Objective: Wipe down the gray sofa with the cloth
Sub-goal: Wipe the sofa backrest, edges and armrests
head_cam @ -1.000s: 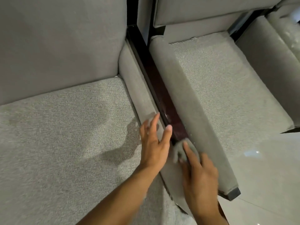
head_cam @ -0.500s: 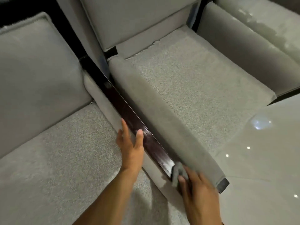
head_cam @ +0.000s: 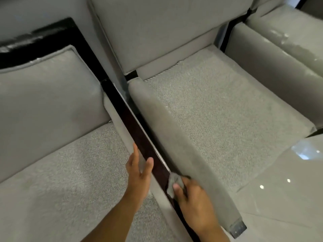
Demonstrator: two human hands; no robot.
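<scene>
At far left the gray sofa [head_cam: 43, 93] shows its back and, below it, the seat cushion [head_cam: 61, 172]. Our left hand [head_cam: 138, 173] rests flat at that cushion's right edge. Its fingers are straight and close together, and the thumb is set apart on the dark wooden strip [head_cam: 132, 123].

The next stroke turns on that strip. Its long axis runs from upper left, away from us, to lower right, towards us. The cloth [head_cam: 172, 185] sits bunched on the strip's near part, just right of the left hand. Our right hand [head_cam: 195, 206] grips it, thumb on top and fingers curled round.

Most of the strip lies ahead of those fingers, up and to the left, so we judge the right hand is the one to push along it. The left thumb stands in that path. The padded armrest [head_cam: 174, 140] crowds the cloth from the right. Beyond it are a second seat [head_cam: 218, 110] and the glossy floor [head_cam: 288, 198].
</scene>
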